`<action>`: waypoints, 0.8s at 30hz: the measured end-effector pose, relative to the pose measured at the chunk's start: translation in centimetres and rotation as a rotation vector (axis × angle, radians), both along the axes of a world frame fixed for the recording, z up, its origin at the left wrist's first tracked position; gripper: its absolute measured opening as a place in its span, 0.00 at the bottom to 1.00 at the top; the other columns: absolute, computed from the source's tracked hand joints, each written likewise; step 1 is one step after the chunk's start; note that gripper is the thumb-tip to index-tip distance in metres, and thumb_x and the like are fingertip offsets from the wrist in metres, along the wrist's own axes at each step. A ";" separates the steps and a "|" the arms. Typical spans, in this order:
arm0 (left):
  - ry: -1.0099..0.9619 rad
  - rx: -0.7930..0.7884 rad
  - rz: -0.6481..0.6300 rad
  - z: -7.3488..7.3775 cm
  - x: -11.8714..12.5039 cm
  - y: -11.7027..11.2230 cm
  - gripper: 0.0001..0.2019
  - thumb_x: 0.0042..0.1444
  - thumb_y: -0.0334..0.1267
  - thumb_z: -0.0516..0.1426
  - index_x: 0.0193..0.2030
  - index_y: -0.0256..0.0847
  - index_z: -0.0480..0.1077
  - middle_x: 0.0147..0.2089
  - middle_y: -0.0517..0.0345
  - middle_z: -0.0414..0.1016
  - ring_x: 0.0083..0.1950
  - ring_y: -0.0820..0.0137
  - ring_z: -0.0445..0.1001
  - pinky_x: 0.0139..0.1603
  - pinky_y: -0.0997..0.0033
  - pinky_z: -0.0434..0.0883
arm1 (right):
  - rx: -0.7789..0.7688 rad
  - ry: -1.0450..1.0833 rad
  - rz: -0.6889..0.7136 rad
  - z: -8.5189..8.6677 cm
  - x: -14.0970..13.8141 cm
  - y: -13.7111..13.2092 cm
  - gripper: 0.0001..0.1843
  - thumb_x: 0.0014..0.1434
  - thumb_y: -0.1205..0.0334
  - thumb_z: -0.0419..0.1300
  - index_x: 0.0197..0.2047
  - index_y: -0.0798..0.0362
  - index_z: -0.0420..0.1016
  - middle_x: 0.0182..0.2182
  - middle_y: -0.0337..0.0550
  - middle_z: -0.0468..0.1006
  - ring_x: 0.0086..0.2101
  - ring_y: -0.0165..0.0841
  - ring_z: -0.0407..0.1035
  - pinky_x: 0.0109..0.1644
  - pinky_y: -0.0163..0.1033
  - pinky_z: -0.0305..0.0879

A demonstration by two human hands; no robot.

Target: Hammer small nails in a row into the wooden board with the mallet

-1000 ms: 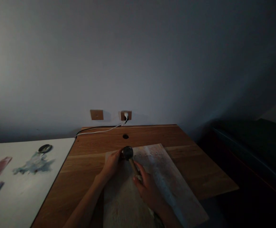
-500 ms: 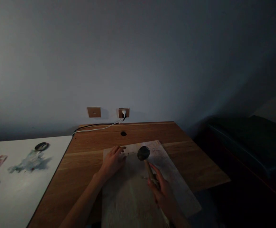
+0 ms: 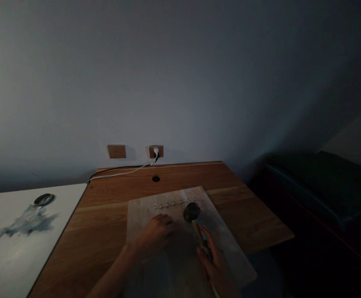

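My right hand (image 3: 213,258) is wrapped around the wooden handle of a mallet (image 3: 192,212) with a dark round head, held over the right part of a pale board (image 3: 174,273). My left hand (image 3: 160,231) is over the board's left middle, smeared by motion, so its fingers and anything in them cannot be made out. Beyond it, a row of small shiny nails (image 3: 174,203) stands up near the board's far edge. A tiny dark mark (image 3: 148,210) shows left of the row.
Under the board is a wooden table (image 3: 248,211) against the wall. Cables (image 3: 127,171) run from a wall socket (image 3: 156,151) along its back edge, behind a round hole (image 3: 156,178). At left, a white table (image 3: 13,260) bears a dark round item (image 3: 44,199) and a crumpled greyish cloth (image 3: 28,221).
My left hand has drawn back from the row of nails toward me and to the right, uncovering the row. My right hand still grips the mallet. The view has shifted slightly.
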State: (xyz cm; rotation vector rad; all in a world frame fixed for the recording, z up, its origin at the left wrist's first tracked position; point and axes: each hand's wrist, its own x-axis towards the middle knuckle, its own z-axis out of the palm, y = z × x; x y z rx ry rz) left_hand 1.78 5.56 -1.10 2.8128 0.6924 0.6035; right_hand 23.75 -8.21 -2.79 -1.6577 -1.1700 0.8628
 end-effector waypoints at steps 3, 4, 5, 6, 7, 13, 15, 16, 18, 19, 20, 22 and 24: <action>-0.280 -0.258 0.276 -0.5 -4.2 3.1 0.12 0.57 0.28 0.55 0.44 0.43 0.77 0.40 0.55 0.80 0.40 0.67 0.78 0.44 0.70 0.74 | -0.057 0.042 0.023 -0.2 0.0 0.0 0.36 0.63 0.38 0.56 0.70 0.44 0.64 0.47 0.48 0.79 0.36 0.40 0.75 0.41 0.43 0.73; -0.342 -0.294 0.346 -0.8 -5.3 3.8 0.12 0.57 0.29 0.55 0.43 0.42 0.77 0.40 0.55 0.80 0.40 0.68 0.78 0.44 0.70 0.74 | -0.055 0.046 0.026 -0.4 -0.1 0.0 0.37 0.63 0.38 0.56 0.70 0.44 0.64 0.46 0.48 0.79 0.36 0.40 0.75 0.40 0.43 0.73; -0.381 -0.321 0.386 -1.2 -6.2 4.4 0.11 0.56 0.30 0.55 0.42 0.42 0.77 0.39 0.55 0.81 0.39 0.68 0.78 0.44 0.70 0.74 | -0.044 0.046 0.021 -0.5 -0.2 0.0 0.37 0.63 0.38 0.56 0.70 0.44 0.64 0.45 0.47 0.79 0.35 0.39 0.75 0.39 0.43 0.73; -0.411 -0.341 0.413 -1.5 -6.9 4.8 0.10 0.56 0.31 0.55 0.42 0.41 0.77 0.39 0.55 0.81 0.39 0.67 0.79 0.44 0.69 0.75 | -0.033 0.045 0.011 -0.7 -0.3 0.0 0.37 0.62 0.37 0.56 0.70 0.44 0.64 0.44 0.47 0.79 0.34 0.39 0.75 0.38 0.42 0.73; -0.430 -0.356 0.426 -1.8 -7.2 5.0 0.09 0.57 0.32 0.56 0.41 0.41 0.77 0.39 0.56 0.82 0.39 0.67 0.79 0.45 0.69 0.75 | -0.028 0.043 0.000 -0.8 -0.4 0.0 0.38 0.63 0.37 0.55 0.70 0.44 0.63 0.42 0.46 0.79 0.33 0.39 0.74 0.36 0.42 0.72; -0.458 -0.373 0.457 -2.3 -6.9 4.7 0.07 0.57 0.34 0.56 0.39 0.41 0.76 0.37 0.56 0.82 0.38 0.66 0.79 0.44 0.68 0.75 | -0.037 0.049 0.012 -0.8 -0.5 -0.1 0.37 0.63 0.38 0.55 0.71 0.45 0.63 0.32 0.42 0.76 0.24 0.35 0.68 0.26 0.39 0.67; -0.444 -0.371 0.448 -2.2 -6.9 4.7 0.07 0.56 0.33 0.57 0.38 0.41 0.76 0.37 0.56 0.81 0.37 0.67 0.79 0.43 0.68 0.75 | -0.045 0.068 0.007 -0.6 -0.7 -0.2 0.37 0.63 0.39 0.56 0.71 0.45 0.62 0.32 0.42 0.76 0.22 0.33 0.66 0.24 0.38 0.65; -0.435 -0.372 0.441 -2.2 -7.0 4.7 0.06 0.55 0.33 0.57 0.38 0.41 0.76 0.37 0.56 0.81 0.37 0.67 0.79 0.42 0.69 0.75 | -0.048 0.075 0.006 -0.4 -0.9 -0.2 0.37 0.63 0.39 0.56 0.71 0.45 0.61 0.33 0.42 0.76 0.21 0.32 0.65 0.23 0.37 0.64; -0.424 -0.367 0.435 -2.2 -7.0 4.8 0.06 0.54 0.32 0.57 0.38 0.41 0.76 0.37 0.56 0.81 0.36 0.67 0.78 0.42 0.70 0.74 | -0.046 0.083 0.027 0.3 -1.7 0.0 0.37 0.63 0.40 0.55 0.72 0.45 0.60 0.35 0.42 0.77 0.20 0.30 0.64 0.21 0.36 0.63; -0.424 -0.361 0.437 -2.3 -7.1 4.8 0.07 0.54 0.31 0.57 0.38 0.41 0.76 0.38 0.56 0.81 0.36 0.67 0.78 0.42 0.70 0.74 | -0.040 0.081 0.048 0.7 -2.3 0.2 0.37 0.64 0.40 0.55 0.72 0.45 0.60 0.35 0.42 0.77 0.19 0.30 0.64 0.21 0.36 0.63; -0.430 -0.358 0.444 -2.3 -7.1 4.8 0.09 0.53 0.30 0.57 0.39 0.41 0.76 0.38 0.56 0.81 0.37 0.67 0.79 0.42 0.70 0.74 | -0.029 0.076 0.078 1.2 -2.9 0.6 0.36 0.64 0.41 0.54 0.71 0.46 0.60 0.35 0.42 0.77 0.19 0.30 0.64 0.21 0.35 0.62; -0.451 -0.376 0.456 -2.4 -7.0 4.9 0.14 0.53 0.29 0.56 0.45 0.42 0.76 0.39 0.57 0.82 0.38 0.67 0.79 0.44 0.69 0.74 | -0.001 0.052 0.155 2.3 -4.5 1.5 0.34 0.65 0.43 0.55 0.71 0.46 0.62 0.34 0.41 0.76 0.21 0.30 0.65 0.23 0.35 0.64; -0.469 -0.422 0.455 -2.6 -7.0 5.0 0.18 0.53 0.28 0.56 0.51 0.42 0.74 0.39 0.58 0.82 0.38 0.67 0.80 0.44 0.69 0.74 | 0.031 0.012 0.234 3.2 -6.1 2.7 0.31 0.66 0.46 0.55 0.69 0.46 0.64 0.33 0.40 0.76 0.24 0.32 0.67 0.28 0.36 0.67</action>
